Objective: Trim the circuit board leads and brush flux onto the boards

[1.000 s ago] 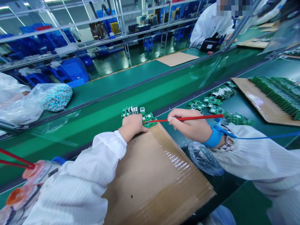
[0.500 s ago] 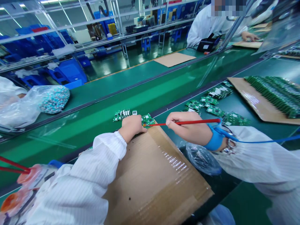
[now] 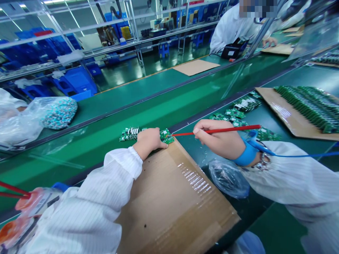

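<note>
Left hand on a circuit board, right hand holding a red stick.
From the head view, the hands are apart. The board lies on the bench at a cardboard sheet's corner, and the left hand covers its near edge, any grip hidden. The right hand pinches the stick, its tip just beside the board. A blue wrist strap circles the right wrist.
</note>
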The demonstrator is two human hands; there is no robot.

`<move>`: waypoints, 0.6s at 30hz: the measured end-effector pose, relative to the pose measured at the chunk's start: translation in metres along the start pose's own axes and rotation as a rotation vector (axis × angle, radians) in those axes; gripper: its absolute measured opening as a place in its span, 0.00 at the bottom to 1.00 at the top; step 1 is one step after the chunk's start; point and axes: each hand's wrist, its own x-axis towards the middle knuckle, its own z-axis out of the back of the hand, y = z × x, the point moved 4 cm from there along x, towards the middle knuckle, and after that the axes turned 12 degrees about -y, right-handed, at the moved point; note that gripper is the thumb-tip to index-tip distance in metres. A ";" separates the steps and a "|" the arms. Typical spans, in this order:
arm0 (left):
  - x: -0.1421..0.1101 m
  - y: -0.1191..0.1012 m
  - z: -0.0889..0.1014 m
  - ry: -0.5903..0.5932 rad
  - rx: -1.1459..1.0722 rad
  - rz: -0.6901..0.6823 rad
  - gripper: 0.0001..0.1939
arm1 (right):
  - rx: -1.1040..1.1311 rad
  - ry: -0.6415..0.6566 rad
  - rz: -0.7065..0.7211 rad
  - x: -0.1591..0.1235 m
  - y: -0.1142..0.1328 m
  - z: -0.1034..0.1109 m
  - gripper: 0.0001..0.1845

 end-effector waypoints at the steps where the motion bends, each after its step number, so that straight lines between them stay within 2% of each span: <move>1: 0.002 -0.002 0.001 -0.003 -0.003 -0.008 0.27 | -0.003 -0.002 0.002 0.000 -0.001 -0.002 0.11; 8: 0.011 -0.014 0.000 0.003 -0.011 -0.050 0.24 | -0.019 0.003 0.033 -0.001 -0.001 -0.010 0.12; 13: 0.011 -0.015 0.000 0.014 -0.009 -0.046 0.22 | -0.066 0.031 0.074 -0.004 -0.001 -0.003 0.13; 18: 0.011 -0.018 -0.001 0.008 -0.016 -0.041 0.22 | -0.054 -0.013 0.046 -0.005 -0.005 0.006 0.12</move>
